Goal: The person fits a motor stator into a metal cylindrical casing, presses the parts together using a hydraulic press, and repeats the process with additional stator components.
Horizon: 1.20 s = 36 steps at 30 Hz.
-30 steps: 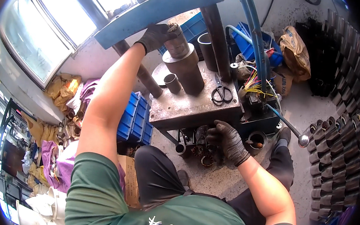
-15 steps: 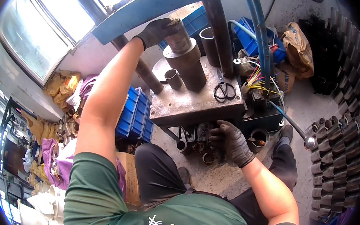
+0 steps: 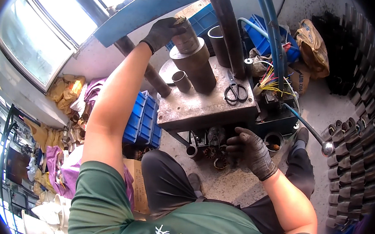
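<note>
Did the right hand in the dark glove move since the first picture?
Yes. The gloved right hand has moved rightward and slightly nearer the person's body, judged against the scissors on the metal block.

Two white characters [image 3: 162, 231] stand across the chest of the worker's dark green shirt [image 3: 187, 217], nearest to me. Over at the far right, dark capital letters [image 3: 304, 83] run along brown packaging [image 3: 295, 77] below a crumpled sack [image 3: 313, 45]. The cardboard box [image 3: 135, 179] at near left carries faint marks, too blurred to make out.
</note>
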{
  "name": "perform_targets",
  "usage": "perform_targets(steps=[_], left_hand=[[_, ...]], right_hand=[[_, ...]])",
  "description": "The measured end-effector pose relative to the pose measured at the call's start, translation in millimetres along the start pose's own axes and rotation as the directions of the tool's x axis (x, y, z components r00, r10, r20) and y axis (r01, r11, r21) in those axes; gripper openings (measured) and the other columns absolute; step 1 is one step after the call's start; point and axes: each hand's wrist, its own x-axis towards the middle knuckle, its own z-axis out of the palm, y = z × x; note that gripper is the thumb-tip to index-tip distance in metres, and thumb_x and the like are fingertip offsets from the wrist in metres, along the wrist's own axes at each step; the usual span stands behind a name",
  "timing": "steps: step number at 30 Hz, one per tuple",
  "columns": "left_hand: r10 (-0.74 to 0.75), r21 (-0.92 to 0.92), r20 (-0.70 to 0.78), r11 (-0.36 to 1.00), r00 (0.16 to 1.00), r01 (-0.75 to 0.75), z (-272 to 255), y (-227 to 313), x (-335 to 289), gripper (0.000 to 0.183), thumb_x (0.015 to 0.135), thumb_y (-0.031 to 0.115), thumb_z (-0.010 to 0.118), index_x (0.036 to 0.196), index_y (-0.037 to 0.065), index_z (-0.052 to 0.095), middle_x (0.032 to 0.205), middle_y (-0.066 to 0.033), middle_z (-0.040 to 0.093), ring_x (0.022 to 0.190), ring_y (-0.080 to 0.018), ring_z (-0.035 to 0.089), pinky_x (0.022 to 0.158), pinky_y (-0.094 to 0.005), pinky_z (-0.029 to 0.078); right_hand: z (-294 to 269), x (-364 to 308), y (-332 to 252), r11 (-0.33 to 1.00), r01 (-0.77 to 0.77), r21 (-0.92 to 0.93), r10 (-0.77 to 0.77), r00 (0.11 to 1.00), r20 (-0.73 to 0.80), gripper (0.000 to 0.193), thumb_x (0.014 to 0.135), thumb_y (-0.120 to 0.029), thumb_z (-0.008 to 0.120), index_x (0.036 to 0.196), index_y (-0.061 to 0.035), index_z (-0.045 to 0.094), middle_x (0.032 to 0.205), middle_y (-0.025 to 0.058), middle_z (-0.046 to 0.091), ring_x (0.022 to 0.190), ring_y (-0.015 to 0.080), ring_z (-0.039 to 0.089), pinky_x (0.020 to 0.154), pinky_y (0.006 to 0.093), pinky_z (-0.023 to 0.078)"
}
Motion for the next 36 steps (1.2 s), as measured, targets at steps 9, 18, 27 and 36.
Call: perform_targets(steps=[9,18,27,36], left_hand=[[-0.01,0.052,0.04,0.999,0.999,0.007,-7,7,2,0.048,0.092,0.044,0.078,0.124,0.008,0.074,0.106,-0.0102,0.076,0.096,-0.0209,0.068,0.089,-0.0349,0.054],[0.024,0.162,0.083,0.986,0.996,-0.037,-12,24,-1,0.059,0.091,0.044,0.081,0.127,-0.002,0.071,0.119,-0.0188,0.075,0.107,-0.0304,0.07,0.099,-0.0378,0.052],[0.048,0.266,0.185,0.959,0.982,-0.097,-18,18,9,0.053,0.082,0.043,0.086,0.117,0.005,0.075,0.105,-0.0122,0.077,0.098,-0.0261,0.072,0.092,-0.0373,0.054],[-0.002,0.054,0.124,0.999,0.992,-0.005,-1,-3,20,0.056,0.084,0.034,0.087,0.129,0.003,0.072,0.116,-0.0127,0.076,0.108,-0.024,0.07,0.1,-0.036,0.052]], right_hand=[[9,-1,-7,1.0,0.023,-0.013,-0.023,1.0,0.003,0.061,0.101,-0.034,0.072,0.148,-0.0046,0.048,0.114,0.0184,0.071,0.096,0.0294,0.074,0.08,0.0414,0.062],[9,-1,-8,0.999,0.02,-0.05,-0.021,1.0,-0.005,0.063,0.096,-0.035,0.075,0.146,-0.0063,0.05,0.114,0.0192,0.071,0.099,0.0343,0.073,0.087,0.049,0.06],[23,-27,-8,0.957,-0.036,-0.289,0.058,0.996,0.066,0.058,0.102,-0.028,0.067,0.149,0.0014,0.048,0.116,0.017,0.073,0.095,0.0263,0.075,0.089,0.0391,0.061],[27,-46,-15,0.909,-0.01,-0.416,0.086,0.983,0.163,0.057,0.102,-0.031,0.069,0.148,-0.0018,0.052,0.116,0.0163,0.073,0.102,0.0296,0.075,0.094,0.0435,0.06]])
